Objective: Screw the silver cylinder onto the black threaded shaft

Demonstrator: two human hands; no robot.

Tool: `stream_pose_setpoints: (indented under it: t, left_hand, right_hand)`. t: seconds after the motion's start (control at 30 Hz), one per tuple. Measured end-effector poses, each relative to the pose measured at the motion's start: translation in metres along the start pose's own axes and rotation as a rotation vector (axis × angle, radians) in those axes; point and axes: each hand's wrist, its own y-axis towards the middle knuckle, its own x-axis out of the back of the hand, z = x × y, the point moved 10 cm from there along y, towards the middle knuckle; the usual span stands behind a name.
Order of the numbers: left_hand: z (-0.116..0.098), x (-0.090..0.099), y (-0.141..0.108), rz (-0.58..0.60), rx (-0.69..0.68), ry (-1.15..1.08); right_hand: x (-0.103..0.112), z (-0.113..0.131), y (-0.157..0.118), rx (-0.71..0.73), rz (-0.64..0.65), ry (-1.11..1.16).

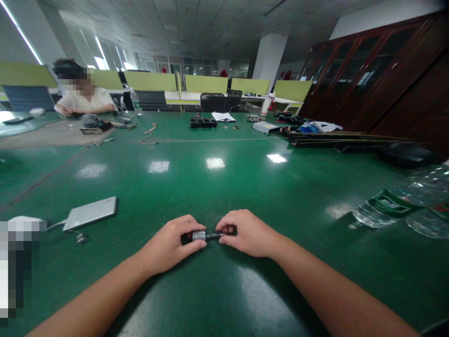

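Fingers [192,226] partly hide silver-black piece [199,235]. Right edge cuts lower bottle [423,227]. Print on green label [393,204] is illegible.

Dim o/all; bright windows [101,63] bkgd L; tabletop [182,192] glare; edges stretched & blurry.

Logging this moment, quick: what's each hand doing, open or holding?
Left hand: closed, holding the silver cylinder.
Right hand: closed, pinching the end of the dark shaft.
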Motion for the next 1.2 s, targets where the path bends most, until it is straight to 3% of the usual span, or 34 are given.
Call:
stream_pose_setpoints:
  t: [0.07,0.3,1.2]
  left_hand:
    - [0.000,0.001,-0.001,-0.022,-0.001,0.007]
    - [0.001,0.002,0.001,-0.046,-0.003,0.000]
    - [-0.001,0.000,0.000,-0.023,0.000,0.025]
  right_hand:
    - [-0.002,0.007,0.003,0.024,-0.102,0.007]
    - [-0.014,0.017,0.004,0.115,-0.150,-0.030]
    - [-0.009,0.019,0.001,0.152,-0.057,-0.099]
